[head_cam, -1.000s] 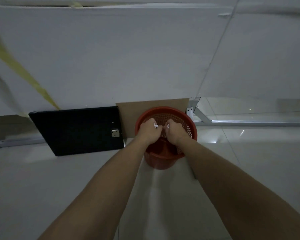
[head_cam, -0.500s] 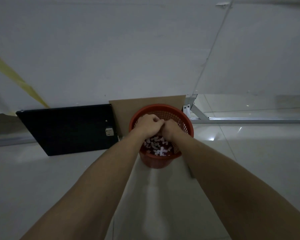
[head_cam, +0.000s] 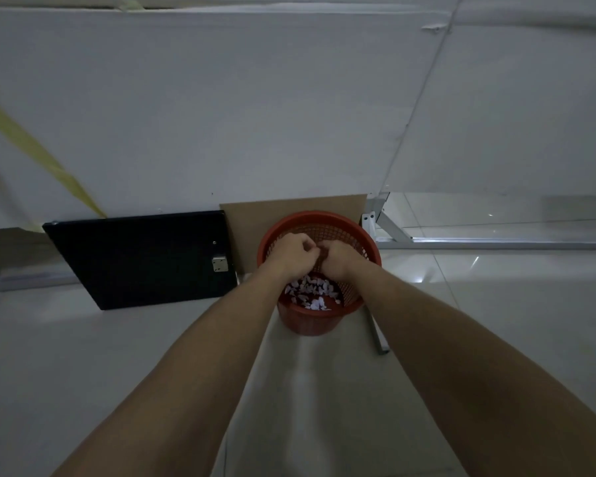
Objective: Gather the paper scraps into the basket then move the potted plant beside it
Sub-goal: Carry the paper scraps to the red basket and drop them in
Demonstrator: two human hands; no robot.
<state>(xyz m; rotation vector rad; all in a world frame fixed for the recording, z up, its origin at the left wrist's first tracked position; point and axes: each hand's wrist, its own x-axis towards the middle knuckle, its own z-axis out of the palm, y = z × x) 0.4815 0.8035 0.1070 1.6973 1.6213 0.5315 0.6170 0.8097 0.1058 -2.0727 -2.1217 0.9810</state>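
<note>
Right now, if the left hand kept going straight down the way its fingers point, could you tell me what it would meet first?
Most likely the paper scraps piled in the basket. The left hand is curled over the opening beside the right hand, fingers down, though depth is hard to judge.

Both bare forearms reach forward and converge toward the middle of the view. The left hand (head_cam: 291,253) and right hand (head_cam: 339,258) sit knuckles up, side by side and nearly touching. The fingers (head_cam: 307,243) of both are curled inward toward each other in loose fists. Whether they hold anything cannot be told.
</note>
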